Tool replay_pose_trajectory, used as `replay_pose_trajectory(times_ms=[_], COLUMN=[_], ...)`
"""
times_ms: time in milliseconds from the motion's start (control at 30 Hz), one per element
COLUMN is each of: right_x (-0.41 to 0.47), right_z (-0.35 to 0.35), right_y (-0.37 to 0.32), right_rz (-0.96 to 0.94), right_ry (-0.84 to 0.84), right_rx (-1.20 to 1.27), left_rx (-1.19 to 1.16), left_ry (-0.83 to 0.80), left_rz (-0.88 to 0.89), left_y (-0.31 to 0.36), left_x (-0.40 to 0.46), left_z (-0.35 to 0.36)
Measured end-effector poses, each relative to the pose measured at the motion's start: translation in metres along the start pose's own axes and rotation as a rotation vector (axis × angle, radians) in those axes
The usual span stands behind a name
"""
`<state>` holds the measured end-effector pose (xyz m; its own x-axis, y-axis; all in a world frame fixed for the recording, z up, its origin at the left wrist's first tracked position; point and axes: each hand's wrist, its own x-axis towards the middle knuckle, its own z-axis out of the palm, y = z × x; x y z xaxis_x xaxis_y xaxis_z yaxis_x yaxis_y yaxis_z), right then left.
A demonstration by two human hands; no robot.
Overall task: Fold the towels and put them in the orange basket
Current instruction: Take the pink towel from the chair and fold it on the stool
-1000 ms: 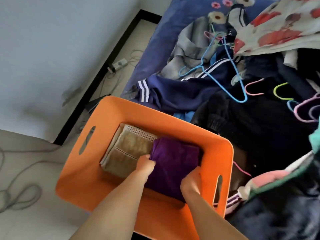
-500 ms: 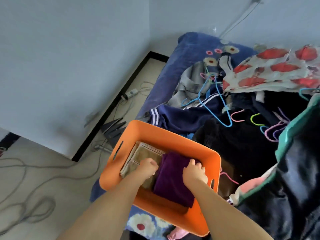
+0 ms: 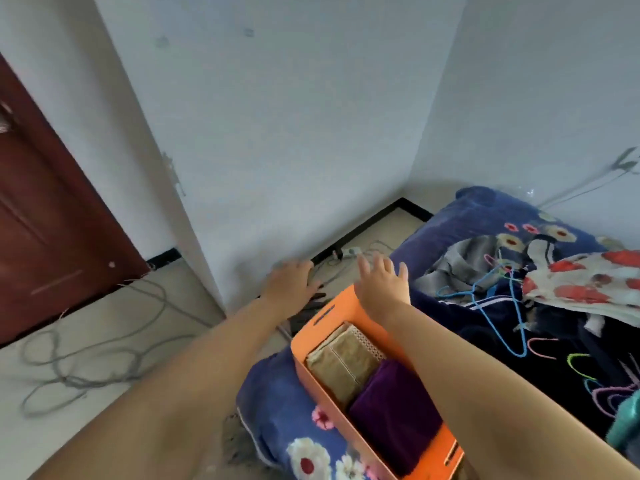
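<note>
Both hands empty, raised past the far end of the orange basket [image 3: 349, 310]. Left hand [image 3: 290, 285]: palm down, fingers loosely extended, gripping nothing, over the floor [image 3: 104, 327] near the wall base. Right hand [image 3: 382, 285]: fingers spread open, gripping nothing, above the basket's far rim. Neither hand touches a towel.

Towels: 2, both folded, both inside the basket, side by side and touching.
- beige towel [image 3: 343, 362] in the far half, with a lattice-pattern band along one edge.
- purple towel [image 3: 394, 407] in the near half, partly behind the right forearm.

Basket: 1, orange, rectangular. 2 handle slots visible, one in the far end wall and one at the near right corner. It sits on the bed [image 3: 277, 403], at the edge nearest the floor, on a blue floral cover.

Bed clutter, right of basket:
- dark navy garment with white stripes [image 3: 485, 306]
- grey garment [image 3: 460, 265]
- white cloth with red print [image 3: 581, 282]
- loose hangers: blue hanger [image 3: 498, 327] clearly 1; further pink, green and purple ones lower right overlap, so exact count unclear.
- teal item at the right edge, mostly cut off.

Floor: 1 tangle of grey cable [image 3: 79, 362] at left; 1 power strip [image 3: 349, 252] with cords by the black skirting near the corner. Dark red door [image 3: 45, 216] at far left.
</note>
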<state>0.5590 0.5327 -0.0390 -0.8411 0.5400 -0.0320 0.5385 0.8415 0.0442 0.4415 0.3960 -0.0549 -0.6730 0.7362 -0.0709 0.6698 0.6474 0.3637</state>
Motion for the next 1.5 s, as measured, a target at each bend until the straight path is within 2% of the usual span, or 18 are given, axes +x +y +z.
replay_pose_trajectory(times_ms=[100,200,400,600,767,933,1100,1367,1500], right_x=[0.015,0.013,-0.06,-0.169,-0.294,-0.462,-0.622,-0.802,-0.884], right_z=[-0.046,-0.074,-0.087,-0.119,-0.142,-0.146,-0.145,-0.132,-0.116], right_y=[-0.04,-0.088,-0.208,-0.322,-0.402,-0.451,-0.466,-0.447,-0.399], right_rz=[-0.18,-0.368,-0.786,-1.128,-1.371,-1.67,-1.954,-2.361,-2.626], right_ry=[0.135,0.188,0.262,0.352,0.397,0.386,0.399,0.331,0.285], right_rx=[-0.001,-0.007,-0.079,0.023,0.124,0.219,0.287,0.307,0.288], left_rx=[-0.004,0.063,0.397,0.431,0.447,0.452,0.478,0.449,0.35], left_ry=[0.201,0.355,0.448,0.56,0.616,0.629,0.664,0.737,0.782], left_rz=[-0.155,-0.274,-0.594,-0.986,-1.288,-1.562,-1.825,-2.252,-2.545], left_y=[-0.019,-0.036,-0.084,-0.114,-0.105,-0.065,-0.012,0.104,0.191], left_x=[-0.027,-0.07,-0.213,-0.397,-0.562,-0.725,-0.857,-0.981,-1.008], left_z=[-0.055,-0.089,-0.109,-0.144,-0.156,-0.135,-0.11,-0.044,0.007])
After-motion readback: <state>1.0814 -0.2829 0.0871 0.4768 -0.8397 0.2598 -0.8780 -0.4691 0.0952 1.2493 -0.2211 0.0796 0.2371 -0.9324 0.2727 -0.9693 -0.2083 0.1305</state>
